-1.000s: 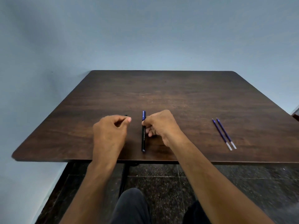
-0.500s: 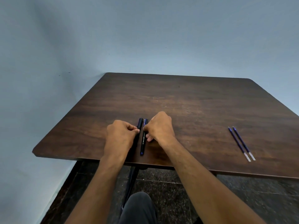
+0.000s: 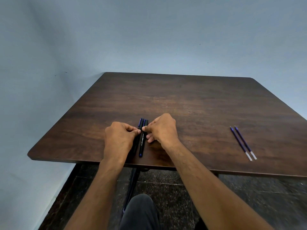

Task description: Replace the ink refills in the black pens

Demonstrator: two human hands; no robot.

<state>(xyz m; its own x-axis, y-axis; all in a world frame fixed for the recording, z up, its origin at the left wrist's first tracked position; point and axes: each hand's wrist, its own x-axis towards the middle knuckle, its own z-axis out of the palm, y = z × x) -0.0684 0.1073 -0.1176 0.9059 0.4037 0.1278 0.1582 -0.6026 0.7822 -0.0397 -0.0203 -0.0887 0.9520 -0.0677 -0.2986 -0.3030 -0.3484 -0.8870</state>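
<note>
2 black pens (image 3: 141, 138) lie touching on the table (image 3: 199, 105), left hand (image 3: 118, 138) and right hand (image 3: 163, 128) each pinching 1.

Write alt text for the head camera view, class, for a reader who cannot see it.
Two hands, the left hand and right hand, hold two black pens side by side near the front edge of a dark wooden table. Two blue ink refills lie together, untouched, far to the right.

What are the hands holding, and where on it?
Each hand pinches one black pen near its capped end: left hand the left pen, right hand the right pen.
</note>
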